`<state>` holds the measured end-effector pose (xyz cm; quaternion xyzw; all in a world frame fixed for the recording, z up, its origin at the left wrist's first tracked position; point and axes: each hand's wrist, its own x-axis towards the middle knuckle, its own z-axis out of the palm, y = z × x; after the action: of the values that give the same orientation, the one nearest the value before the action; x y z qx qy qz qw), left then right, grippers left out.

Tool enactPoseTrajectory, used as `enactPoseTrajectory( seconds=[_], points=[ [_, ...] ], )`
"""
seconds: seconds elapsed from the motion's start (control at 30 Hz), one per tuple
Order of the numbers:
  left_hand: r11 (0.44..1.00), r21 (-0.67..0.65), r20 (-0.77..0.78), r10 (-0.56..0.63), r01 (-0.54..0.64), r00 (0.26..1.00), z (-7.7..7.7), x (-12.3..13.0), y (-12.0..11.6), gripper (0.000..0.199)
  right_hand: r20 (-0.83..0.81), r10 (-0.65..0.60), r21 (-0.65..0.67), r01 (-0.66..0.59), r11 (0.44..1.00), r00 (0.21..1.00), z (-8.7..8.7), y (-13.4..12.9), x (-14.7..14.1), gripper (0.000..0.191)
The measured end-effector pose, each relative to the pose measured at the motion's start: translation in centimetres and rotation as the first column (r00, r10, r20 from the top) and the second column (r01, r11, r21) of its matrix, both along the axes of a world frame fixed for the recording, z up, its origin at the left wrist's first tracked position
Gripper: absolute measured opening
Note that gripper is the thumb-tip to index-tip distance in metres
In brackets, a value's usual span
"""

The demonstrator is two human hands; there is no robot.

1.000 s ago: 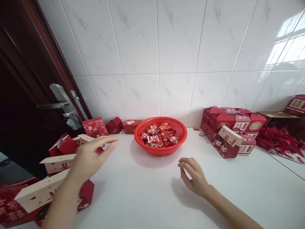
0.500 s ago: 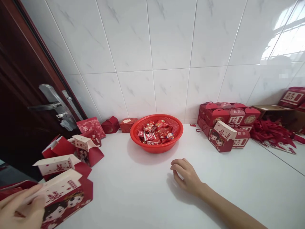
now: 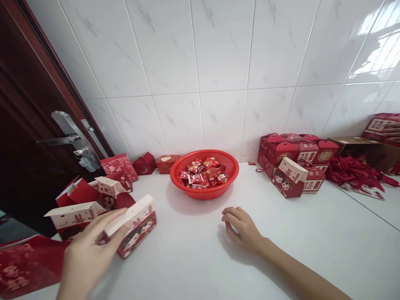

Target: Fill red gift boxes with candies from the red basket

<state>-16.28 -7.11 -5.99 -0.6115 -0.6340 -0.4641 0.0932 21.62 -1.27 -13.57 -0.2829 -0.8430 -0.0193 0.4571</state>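
Observation:
My left hand (image 3: 93, 250) grips a red and cream wedding candy box (image 3: 137, 231) by its cream top, between thumb and fingers. Printed cartoon faces show on the box's front, and it is tilted over the white table. My right hand (image 3: 242, 229) rests on the tabletop, loosely curled with nothing in it and a gap between thumb and fingers. Just behind it stands a red plastic basket (image 3: 204, 194) holding small wrapped sweets (image 3: 206, 173). Several more boxes with raised flaps, among them a cream-topped one (image 3: 73, 214), stand beside my left hand.
Finished-looking red boxes (image 3: 296, 152) are stacked at the right against the tiled wall. A matching candy box (image 3: 289, 177) leans before them. Farther right lie red ribbons (image 3: 353, 175), a cardboard carton (image 3: 353, 146) and another person's hand (image 3: 393, 130) on a box. A door handle (image 3: 62, 139) is at left.
My left hand has carried the candy box rightward and away from the left edge, uncovering a large red box there. My right hand stays put. Another person's hand has appeared at far right.

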Motion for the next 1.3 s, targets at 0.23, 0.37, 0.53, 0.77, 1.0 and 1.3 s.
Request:
enactPoseTrajectory(
  seconds=[0.23, 0.37, 0.53, 0.77, 1.0, 1.3],
  points=[
    [0.858, -0.055, 0.118, -0.503, 0.511, 0.856, 4.8, 9.3, 2.9, 0.021, -0.182, -0.002, -0.124, -0.021, 0.992, 0.983, 2.8, 0.4, 0.4, 0.024],
    [0.74, -0.089, 0.201, -0.642, 0.667, 0.74, 6.1, 12.0, 4.7, 0.021, -0.243, 0.03, -0.075, -0.049, 0.996, 0.97, 5.6, -0.4, -0.7, 0.022],
    [0.719, -0.092, 0.109, -0.68, 0.689, 0.725, 6.8, 15.1, 5.2, 0.027, -0.285, 0.064, -0.142, -0.108, 0.984, 0.956, 7.9, -1.0, -3.2, 0.009],
    [0.757, -0.021, 0.15, -0.643, 0.653, 0.751, 5.4, 18.3, 5.1, 0.027, -0.298, 0.136, -0.346, -0.239, 0.907, 0.945, 9.5, 0.2, -5.1, 0.022],
    [0.717, 0.004, 0.327, -0.659, 0.697, 0.677, 3.3, 17.8, 5.1, 0.028, -0.295, 0.279, -0.388, -0.381, 0.839, 0.914, 9.4, 0.9, -4.6, 0.021],
    [0.814, 0.135, 0.082, -0.577, 0.565, 0.813, 1.3, 16.1, 7.1, 0.022, -0.381, 0.051, -0.475, -0.242, 0.846, 0.923, 7.3, 2.5, -4.3, 0.03]
  ],
)
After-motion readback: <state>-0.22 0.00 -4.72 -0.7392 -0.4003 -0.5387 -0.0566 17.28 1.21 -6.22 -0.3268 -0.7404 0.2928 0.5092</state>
